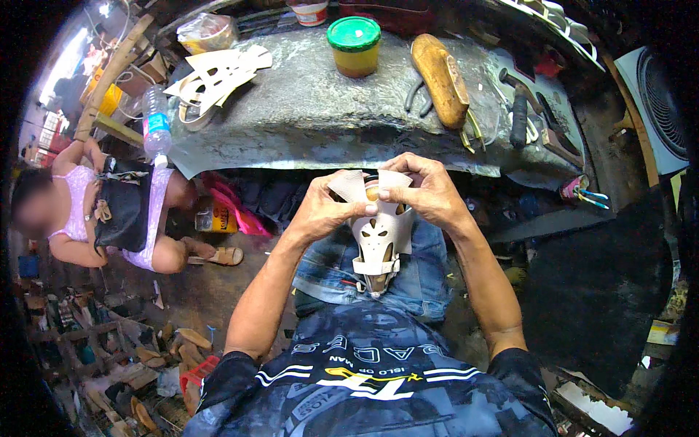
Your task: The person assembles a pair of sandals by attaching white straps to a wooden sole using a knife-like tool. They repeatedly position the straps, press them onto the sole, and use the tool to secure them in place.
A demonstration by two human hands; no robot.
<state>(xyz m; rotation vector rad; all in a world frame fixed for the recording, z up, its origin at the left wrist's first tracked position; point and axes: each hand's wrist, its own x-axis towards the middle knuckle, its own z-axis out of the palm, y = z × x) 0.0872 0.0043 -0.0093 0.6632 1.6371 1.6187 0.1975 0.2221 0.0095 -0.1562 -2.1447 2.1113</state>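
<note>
A cream sandal upper (pixel 376 242) with cut-out holes and a strap is stretched over a shoe last above my lap. Its narrow strapped end points toward my body. Pinched in my left hand (pixel 331 206) is the upper's left flap, beside the far opening. My right hand (pixel 429 195) is closed on the right flap, thumb on top and fingers behind it. Between the flaps a yellowish-brown bit of the last (pixel 373 194) shows. The undersides of both flaps are hidden.
On the grey bench (pixel 291 87) lie more cream uppers (pixel 218 80), a green-lidded tub (pixel 354 47), a wooden last (pixel 440 80), pliers (pixel 417 99) and a hammer (pixel 518 109). A water bottle (pixel 156 124) stands at its left edge. Another person (pixel 109 211) sits at left. Loose lasts (pixel 193 349) litter the lower left.
</note>
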